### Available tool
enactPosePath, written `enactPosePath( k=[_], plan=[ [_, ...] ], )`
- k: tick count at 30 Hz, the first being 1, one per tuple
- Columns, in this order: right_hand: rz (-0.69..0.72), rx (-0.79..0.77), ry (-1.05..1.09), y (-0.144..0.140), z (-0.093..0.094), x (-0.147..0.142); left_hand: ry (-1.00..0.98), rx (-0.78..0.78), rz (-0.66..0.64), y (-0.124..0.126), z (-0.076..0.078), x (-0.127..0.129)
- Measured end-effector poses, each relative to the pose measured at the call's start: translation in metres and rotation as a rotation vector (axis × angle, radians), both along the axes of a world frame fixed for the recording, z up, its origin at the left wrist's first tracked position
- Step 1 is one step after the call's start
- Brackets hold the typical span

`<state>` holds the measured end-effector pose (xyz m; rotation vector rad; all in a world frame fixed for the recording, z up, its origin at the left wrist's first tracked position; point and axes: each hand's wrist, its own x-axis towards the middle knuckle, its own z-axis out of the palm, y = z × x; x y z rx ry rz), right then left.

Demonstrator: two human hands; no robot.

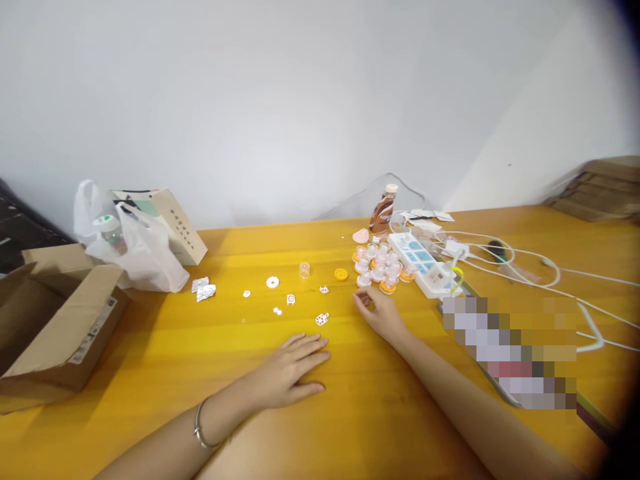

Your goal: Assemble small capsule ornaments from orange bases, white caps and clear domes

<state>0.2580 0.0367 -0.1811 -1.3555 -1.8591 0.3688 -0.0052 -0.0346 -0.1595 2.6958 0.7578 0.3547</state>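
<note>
My left hand lies flat on the table, fingers spread, holding nothing. Just beyond its fingertips is a small white skeleton-like plastic plate. My right hand rests on its side with loosely curled fingers; a gap shows between thumb and forefinger, and nothing is visible in it. Close to its knuckles stands a cluster of clear domed pieces with orange and white bases. Spread over the middle are an orange disc, a clear cylinder, a white ring, a white frame piece and small white discs.
An open cardboard box, a white plastic bag, a paper bag and foil packets are on the left. Right of the cluster are a power strip, white cables and a brown drink bottle. Behind rises a wall.
</note>
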Motion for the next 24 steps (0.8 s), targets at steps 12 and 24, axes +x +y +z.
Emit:
enactPosePath(
  k=[12,24],
  plan=[
    [0.245,-0.028,-0.411,-0.072,0.006,0.008,0.048,-0.005,-0.004,-0.006,0.007,-0.003],
    [0.177,0.109,-0.573,-0.100,-0.010,0.020,-0.067,-0.015,0.024,-0.003,0.010,0.004]
  ],
)
